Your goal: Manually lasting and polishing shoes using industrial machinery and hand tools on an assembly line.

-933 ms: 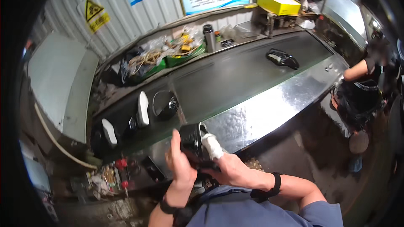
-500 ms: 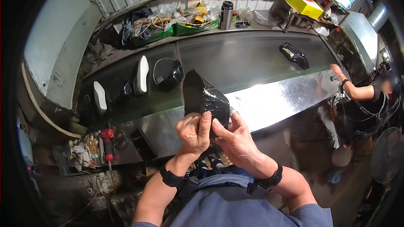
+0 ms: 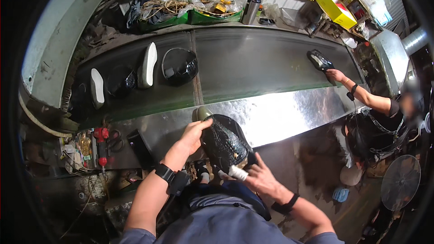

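A glossy black shoe upper (image 3: 226, 142) with a scaly texture hangs at the near edge of the metal bench, between my hands. My left hand (image 3: 192, 134) is closed on its left edge, thumb on top. Behind it shows the rounded end of an olive form, perhaps a shoe last (image 3: 204, 112). At the upper's near right end my right hand (image 3: 264, 180) is closed on the dark edge. Beside those fingers a white piece (image 3: 237, 172) sticks out; its kind is unclear.
On the dark belt at left lie white-soled shoe forms (image 3: 148, 65) and black uppers (image 3: 180, 67). A red power tool (image 3: 102, 142), scissors (image 3: 116, 141) and a phone-like black slab (image 3: 139, 147) rest at near left. A co-worker's hand (image 3: 335, 75) grips a black shoe (image 3: 320, 59) at right.
The black upper has been lowered toward me and turned, and an olive form now shows behind it. My hands have spread apart. The co-worker's hand has reached the black shoe.
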The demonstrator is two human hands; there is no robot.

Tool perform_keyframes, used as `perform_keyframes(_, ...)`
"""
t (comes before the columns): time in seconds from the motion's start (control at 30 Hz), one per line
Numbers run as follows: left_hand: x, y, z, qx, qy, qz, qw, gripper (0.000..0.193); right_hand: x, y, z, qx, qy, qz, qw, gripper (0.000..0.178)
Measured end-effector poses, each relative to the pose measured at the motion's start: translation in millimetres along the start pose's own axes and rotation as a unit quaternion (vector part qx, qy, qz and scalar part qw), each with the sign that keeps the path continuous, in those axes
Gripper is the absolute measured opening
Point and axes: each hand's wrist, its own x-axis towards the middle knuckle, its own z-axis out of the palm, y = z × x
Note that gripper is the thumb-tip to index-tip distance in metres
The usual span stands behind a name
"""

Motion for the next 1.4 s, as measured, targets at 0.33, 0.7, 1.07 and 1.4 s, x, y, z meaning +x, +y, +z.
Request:
perform_keyframes(0.33,80,-9,-6,0.483,0.381,0.299,0.73,0.029,47,2,76,0.236,0.359,0.109,0.897,0.07)
perform_keyframes(0.7,47,-3,-11,0.369,0.37,0.139,0.841,0.074,46,23,77,0.374,0.214,0.079,0.899,0.084)
perform_keyframes(1.07,45,-22,-12,0.413,0.446,0.173,0.775,0.041,60,42,73,0.418,0.163,-0.006,0.894,0.077)
perform_keyframes(1.4,-141,-43,-38,0.269,0.548,0.28,0.741,0.043,118,-29,-1,0.728,-0.235,0.166,0.622,0.081)
